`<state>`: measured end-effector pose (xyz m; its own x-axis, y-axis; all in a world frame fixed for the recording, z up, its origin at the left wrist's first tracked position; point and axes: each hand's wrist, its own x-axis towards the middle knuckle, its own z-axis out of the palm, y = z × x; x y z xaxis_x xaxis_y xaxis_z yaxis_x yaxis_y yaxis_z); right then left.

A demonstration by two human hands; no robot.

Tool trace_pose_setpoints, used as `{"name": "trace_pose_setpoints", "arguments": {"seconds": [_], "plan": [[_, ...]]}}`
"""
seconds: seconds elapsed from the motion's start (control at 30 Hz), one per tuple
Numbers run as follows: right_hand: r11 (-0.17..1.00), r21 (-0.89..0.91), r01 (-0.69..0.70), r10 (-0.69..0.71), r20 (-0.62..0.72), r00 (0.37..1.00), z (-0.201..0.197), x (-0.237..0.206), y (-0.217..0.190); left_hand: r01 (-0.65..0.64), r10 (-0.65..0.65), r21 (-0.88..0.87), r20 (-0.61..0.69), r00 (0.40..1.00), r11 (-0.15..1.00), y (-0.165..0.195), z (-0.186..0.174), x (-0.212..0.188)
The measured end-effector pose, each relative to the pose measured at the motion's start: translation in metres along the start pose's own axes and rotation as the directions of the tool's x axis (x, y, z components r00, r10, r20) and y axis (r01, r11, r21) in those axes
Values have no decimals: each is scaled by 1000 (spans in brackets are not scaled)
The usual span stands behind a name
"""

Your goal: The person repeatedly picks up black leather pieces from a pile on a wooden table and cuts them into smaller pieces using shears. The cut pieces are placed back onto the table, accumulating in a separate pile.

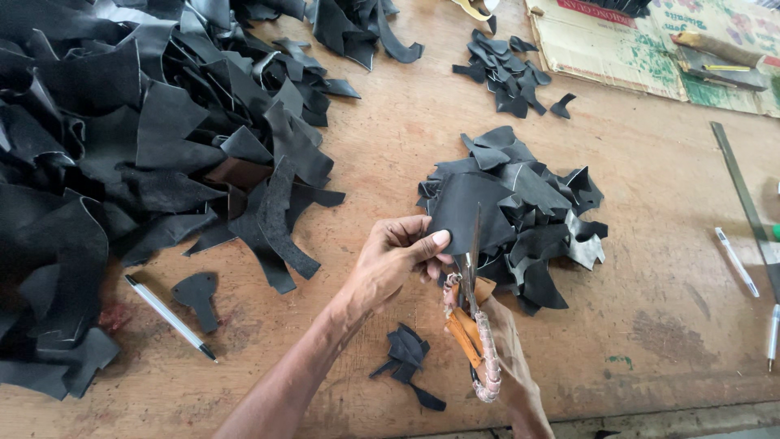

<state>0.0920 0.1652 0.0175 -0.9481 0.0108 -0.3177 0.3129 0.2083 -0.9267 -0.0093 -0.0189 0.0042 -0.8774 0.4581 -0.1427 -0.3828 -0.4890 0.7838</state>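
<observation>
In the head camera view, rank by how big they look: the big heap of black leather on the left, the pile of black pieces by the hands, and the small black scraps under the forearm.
1. Big heap of black leather sheets, largest.
2. Middle pile of black cut pieces.
3. Small black scraps, smallest, though nearest the camera.

Matt black leather scraps on a worn wooden table

The table (666, 268) is bare brown wood, scuffed and stained, with visible grain. The leather piece (467, 207) pinched by the left hand (390, 260) looks matt black and supple, like the scrap heap (122, 162), where one brown piece shows. The scissors (474, 301) in the right hand (508, 366) have dull grey metal blades and handles wrapped in tan leather and pale cord. The ruler (743, 191) is dull metal; the cardboard (609, 41) is rough and printed.
</observation>
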Motion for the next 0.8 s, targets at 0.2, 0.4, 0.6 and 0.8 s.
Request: {"name": "trace_pose_setpoints", "arguments": {"seconds": [0.2,0.4,0.6,0.8], "plan": [[998,29,56,-56,6,998,-2,-6,11,-13,16,-72,52,998,997,1,2,2],[999,43,29,-28,-25,999,-3,-4,11,7,-2,-93,59,998,996,5,4,2],[999,-47,13,-16,-48,999,-4,-1,3,5,-3,-49,57,998,999,9,1,3],[980,-185,71,-81,-51,995,-5,-4,2,7,-4,-39,81,997,999,14,-2,4]]}}
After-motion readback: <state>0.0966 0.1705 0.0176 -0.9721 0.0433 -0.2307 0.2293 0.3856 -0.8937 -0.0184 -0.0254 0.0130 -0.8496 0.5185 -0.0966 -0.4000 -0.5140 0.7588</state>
